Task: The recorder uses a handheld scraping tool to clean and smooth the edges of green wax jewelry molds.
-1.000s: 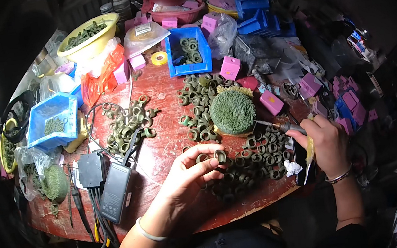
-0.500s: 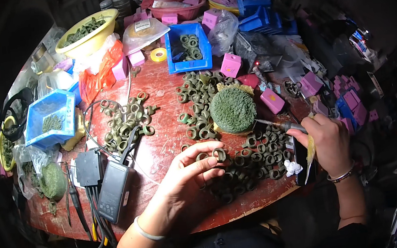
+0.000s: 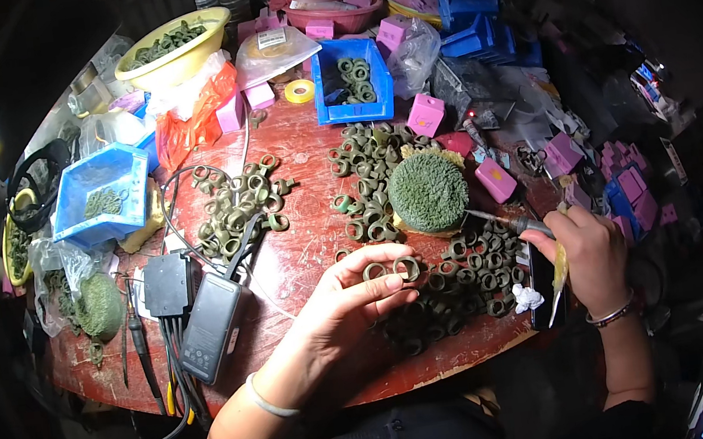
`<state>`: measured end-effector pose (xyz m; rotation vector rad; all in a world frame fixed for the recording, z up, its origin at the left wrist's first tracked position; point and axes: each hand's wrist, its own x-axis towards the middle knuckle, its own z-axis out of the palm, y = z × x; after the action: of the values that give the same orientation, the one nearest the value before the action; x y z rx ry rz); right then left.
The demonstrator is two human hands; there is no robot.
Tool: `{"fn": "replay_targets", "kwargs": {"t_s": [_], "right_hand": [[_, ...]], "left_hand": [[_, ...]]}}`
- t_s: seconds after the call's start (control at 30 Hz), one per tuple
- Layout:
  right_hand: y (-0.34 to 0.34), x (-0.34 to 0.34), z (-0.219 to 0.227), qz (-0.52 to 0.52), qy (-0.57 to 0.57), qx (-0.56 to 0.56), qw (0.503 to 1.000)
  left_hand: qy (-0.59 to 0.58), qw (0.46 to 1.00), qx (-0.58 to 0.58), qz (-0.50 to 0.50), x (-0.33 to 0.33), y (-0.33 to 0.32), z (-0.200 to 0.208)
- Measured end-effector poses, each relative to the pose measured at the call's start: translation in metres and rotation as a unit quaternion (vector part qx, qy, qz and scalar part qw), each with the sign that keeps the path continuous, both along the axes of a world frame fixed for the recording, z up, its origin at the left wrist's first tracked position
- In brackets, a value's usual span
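My left hand [image 3: 336,301] pinches a dark green ring [image 3: 405,258] between thumb and fingers, with its round opening showing. Another ring [image 3: 374,269] shows in the gap between thumb and forefinger; whether it is held too I cannot tell. In my right hand [image 3: 584,247] is a pen-like tool [image 3: 528,224] with a thin metal tip, which points left at the lower right edge of a round, rough green pad [image 3: 428,189]. A yellowish, translucent strip [image 3: 560,282] hangs from beneath the right fingers. Loose rings [image 3: 489,266] lie between my hands.
More rings [image 3: 236,200] are heaped left of centre. A black power adapter [image 3: 214,326] and cables lie at the left. Blue bins [image 3: 144,184], a yellow bowl [image 3: 214,40] and pink blocks [image 3: 496,180] stand around. A white lump [image 3: 526,297] sits near the right hand.
The whole view has shifted, so everything appears a little farther right. The ring in my left hand shows its opening more fully. Both hands keep their grips.
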<state>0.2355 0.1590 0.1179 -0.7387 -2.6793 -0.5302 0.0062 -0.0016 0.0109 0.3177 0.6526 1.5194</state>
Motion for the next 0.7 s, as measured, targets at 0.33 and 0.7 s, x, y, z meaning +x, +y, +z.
{"fn": "replay_targets", "kwargs": {"t_s": [0.33, 0.7], "right_hand": [[-0.054, 0.012, 0.033, 0.108, 0.037, -0.017, 0.993], [-0.055, 0.008, 0.026, 0.136, 0.015, -0.018, 0.990]], "left_hand": [[-0.010, 1.000, -0.005, -0.005, 0.001, -0.004, 0.012], [0.010, 1.000, 0.002, -0.012, 0.002, -0.002, 0.009]]}}
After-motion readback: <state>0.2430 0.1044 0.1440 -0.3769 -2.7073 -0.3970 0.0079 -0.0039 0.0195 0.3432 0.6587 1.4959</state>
